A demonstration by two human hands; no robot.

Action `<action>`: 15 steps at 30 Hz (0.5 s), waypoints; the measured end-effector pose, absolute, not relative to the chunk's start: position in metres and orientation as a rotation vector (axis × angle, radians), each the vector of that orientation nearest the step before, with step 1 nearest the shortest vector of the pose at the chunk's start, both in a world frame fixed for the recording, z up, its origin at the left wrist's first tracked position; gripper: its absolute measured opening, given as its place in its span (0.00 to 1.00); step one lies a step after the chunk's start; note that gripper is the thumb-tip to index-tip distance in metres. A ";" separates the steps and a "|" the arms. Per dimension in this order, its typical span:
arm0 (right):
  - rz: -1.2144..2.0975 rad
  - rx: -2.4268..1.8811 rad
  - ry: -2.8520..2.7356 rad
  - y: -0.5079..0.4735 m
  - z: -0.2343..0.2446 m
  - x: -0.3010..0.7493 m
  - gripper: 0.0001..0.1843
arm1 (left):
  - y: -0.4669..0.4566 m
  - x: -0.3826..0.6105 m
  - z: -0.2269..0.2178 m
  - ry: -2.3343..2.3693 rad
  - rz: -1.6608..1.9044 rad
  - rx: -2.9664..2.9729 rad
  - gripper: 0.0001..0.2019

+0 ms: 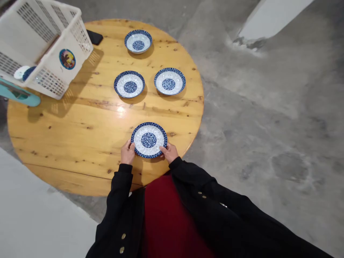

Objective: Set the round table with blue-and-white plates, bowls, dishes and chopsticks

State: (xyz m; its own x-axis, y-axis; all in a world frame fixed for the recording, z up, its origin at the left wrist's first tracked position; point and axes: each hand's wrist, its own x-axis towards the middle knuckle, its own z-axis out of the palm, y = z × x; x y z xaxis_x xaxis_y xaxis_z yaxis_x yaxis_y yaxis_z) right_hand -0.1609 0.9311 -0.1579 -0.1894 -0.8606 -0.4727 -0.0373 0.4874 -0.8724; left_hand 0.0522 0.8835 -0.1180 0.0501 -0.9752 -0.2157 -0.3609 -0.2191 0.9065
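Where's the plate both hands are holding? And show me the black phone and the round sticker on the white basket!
Plate (148, 140): head view, on its blue patterned centre.
Black phone (95, 37): head view, on its dark top face.
Round sticker (67, 59): head view, middle of its colourful picture.

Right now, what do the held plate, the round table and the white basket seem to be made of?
The held plate looks like glazed ceramic, smooth and blue-and-white patterned, though printed melamine is possible. The round table appears to be varnished wood: knots, grain and a bright reflection show. The white basket is probably smooth moulded plastic, given its regular grid openings.
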 end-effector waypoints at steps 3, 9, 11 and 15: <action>-0.889 -0.788 1.676 0.929 -0.155 -0.156 0.13 | 0.870 0.057 -0.121 -1.420 -1.219 1.622 0.14; -0.795 -0.853 1.758 0.928 -0.149 -0.143 0.12 | 0.854 0.071 -0.127 -1.499 -1.245 1.629 0.17; -0.750 -0.910 1.800 0.929 -0.148 -0.139 0.13 | 0.850 0.076 -0.128 -1.530 -1.244 1.639 0.18; -0.647 -1.056 1.932 0.926 -0.145 -0.135 0.13 | 0.843 0.081 -0.131 -1.587 -1.236 1.658 0.20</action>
